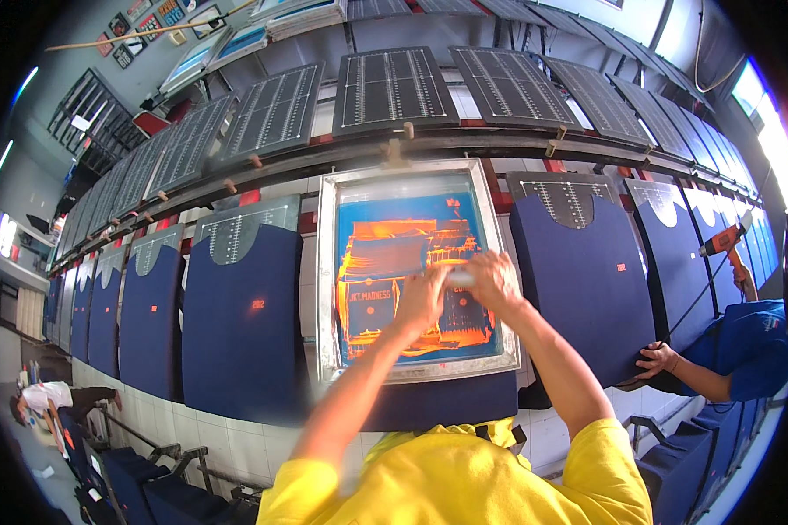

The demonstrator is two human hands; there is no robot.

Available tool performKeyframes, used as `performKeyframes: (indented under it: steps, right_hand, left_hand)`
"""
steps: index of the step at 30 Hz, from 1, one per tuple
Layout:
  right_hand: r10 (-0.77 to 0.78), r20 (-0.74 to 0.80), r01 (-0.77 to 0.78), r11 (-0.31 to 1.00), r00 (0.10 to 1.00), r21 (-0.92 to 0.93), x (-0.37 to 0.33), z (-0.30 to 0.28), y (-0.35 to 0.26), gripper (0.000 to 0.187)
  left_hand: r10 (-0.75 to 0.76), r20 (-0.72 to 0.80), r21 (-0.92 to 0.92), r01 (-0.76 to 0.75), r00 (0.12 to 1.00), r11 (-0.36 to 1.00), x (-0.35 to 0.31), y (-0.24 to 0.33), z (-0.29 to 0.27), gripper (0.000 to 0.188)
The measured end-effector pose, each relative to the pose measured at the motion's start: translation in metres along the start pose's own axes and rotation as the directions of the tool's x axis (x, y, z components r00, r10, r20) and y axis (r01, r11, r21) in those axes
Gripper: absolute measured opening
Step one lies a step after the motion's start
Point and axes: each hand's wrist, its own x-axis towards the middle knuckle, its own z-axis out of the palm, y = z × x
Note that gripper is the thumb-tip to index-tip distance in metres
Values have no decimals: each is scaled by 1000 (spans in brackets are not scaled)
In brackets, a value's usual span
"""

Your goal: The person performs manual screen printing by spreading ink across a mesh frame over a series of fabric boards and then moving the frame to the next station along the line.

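Observation:
A silk-screen frame (327,262) with a silvery rim and blue mesh lies over a navy shirt (464,401) on a board in front of me. Orange ink (394,229) is smeared across the mesh in streaks. Both hands are closed on a squeegee (460,278), whose pale handle shows between them over the middle of the screen. My left hand (422,302) grips its left part, my right hand (496,278) its right part. The fingers and the blade are mostly hidden.
Navy shirts on boards stand in a row on the left (241,324) and right (578,280). Bare marked boards (394,92) line the far rail (271,156). At right, a person in blue (757,346) holds an orange heat gun (727,241). Another person (57,398) is at far left.

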Motion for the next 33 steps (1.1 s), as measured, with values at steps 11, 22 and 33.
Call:
performKeyframes:
  steps: [11,22,33]
  right_hand:
    - [36,132,-50,993,991,106,-102,-46,-66,38]
    - [6,59,-9,999,998,52,20,-8,6,29]
    - [-48,-82,55,995,995,78,-64,-40,-78,21]
  left_hand:
    - [64,23,-14,-64,998,998,-103,76,-13,44]
    - [-19,-34,40,21,999,999,14,1,-10,32]
    - [60,-65,109,-53,996,993,-97,62,-40,39]
